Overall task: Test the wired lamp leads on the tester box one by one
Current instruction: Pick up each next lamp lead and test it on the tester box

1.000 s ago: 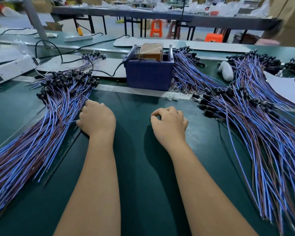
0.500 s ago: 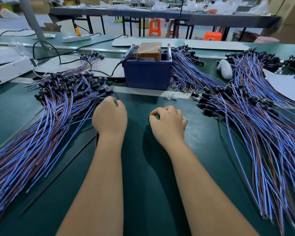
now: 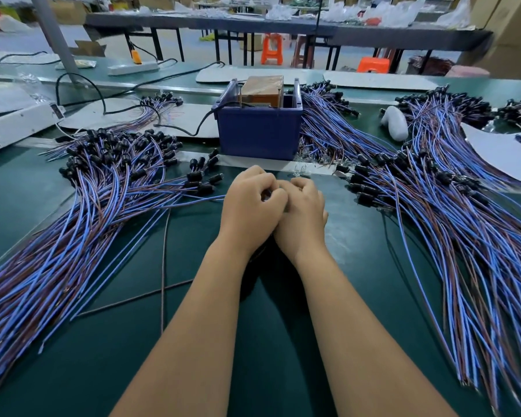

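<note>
My left hand [image 3: 250, 206] and my right hand [image 3: 304, 212] are pressed together on the green table, just in front of the blue tester box [image 3: 259, 133]. Both have curled fingers that meet at one spot. A lamp lead [image 3: 199, 200] with blue and brown wires runs left from under my left hand, which grips its end. My right hand's fingertips pinch at the same place, and the lead's end is hidden between the fingers. The box holds a brown block [image 3: 262, 87] and upright metal pins. Black-capped leads lie in a left pile [image 3: 103, 182] and a right pile [image 3: 433, 191].
A black cable runs into the box from the left. A white device [image 3: 15, 124] sits at far left, with a white handle-shaped object [image 3: 396, 123] and paper sheets [image 3: 500, 152] at the right. Small clear lamps [image 3: 301, 170] lie before the box. Tables and orange stools stand behind.
My left hand left the left pile and slid right to meet my right hand, drawing one lead out with it. My right hand stayed nearly in place.
</note>
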{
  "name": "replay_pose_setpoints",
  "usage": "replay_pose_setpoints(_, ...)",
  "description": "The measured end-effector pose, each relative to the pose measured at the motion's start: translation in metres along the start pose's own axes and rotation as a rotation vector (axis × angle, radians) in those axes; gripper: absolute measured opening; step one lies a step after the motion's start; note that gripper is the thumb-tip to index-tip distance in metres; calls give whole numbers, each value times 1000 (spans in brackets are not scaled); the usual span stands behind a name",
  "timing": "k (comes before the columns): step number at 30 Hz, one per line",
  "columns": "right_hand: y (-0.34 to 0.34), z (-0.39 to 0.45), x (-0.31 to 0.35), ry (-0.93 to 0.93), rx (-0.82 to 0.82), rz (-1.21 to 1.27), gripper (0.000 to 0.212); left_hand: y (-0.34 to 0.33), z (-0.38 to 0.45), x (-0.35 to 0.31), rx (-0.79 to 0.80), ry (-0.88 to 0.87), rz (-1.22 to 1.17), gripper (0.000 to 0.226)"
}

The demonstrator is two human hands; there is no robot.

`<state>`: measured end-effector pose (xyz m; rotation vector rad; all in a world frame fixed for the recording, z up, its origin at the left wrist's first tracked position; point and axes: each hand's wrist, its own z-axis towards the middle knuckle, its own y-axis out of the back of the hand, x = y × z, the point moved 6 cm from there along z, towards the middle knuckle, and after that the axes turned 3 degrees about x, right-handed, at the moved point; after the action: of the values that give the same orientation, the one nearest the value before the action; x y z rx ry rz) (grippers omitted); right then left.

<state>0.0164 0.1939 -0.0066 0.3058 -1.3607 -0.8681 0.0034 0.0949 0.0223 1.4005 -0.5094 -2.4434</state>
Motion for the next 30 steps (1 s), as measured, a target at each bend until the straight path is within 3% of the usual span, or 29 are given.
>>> replay_pose_setpoints(5,-8,1,1,63,140,-152,22,31,-3,6,-361,117,-147,27)
replay_pose_setpoints(7,-10,1,2,71,147,-175,18,43,-3,15,-445,213,41,24)
replay_pose_setpoints(10,-11,0,3,65,136,-187,14,42,0,40,-207,394,699,21)
replay_pose_setpoints(12,-10,0,2,63,113,-184,21,37,-2,50,-55,467,841,24)
replay_pose_setpoints(16,-9,-3,7,105,116,-153,62,31,2,52,53,437,796,20)
replay_pose_setpoints(18,-9,-3,9,137,133,-170,72,26,3,51,109,393,717,21)
replay_pose_setpoints(20,-9,-2,8,138,131,-174,68,20,3,46,124,302,656,20)
replay_pose_setpoints(24,-3,3,4,74,50,-57,40,16,3,32,26,135,510,16)
replay_pose_setpoints(30,-1,1,8,157,21,-81,26,17,4,17,-81,-23,436,37)
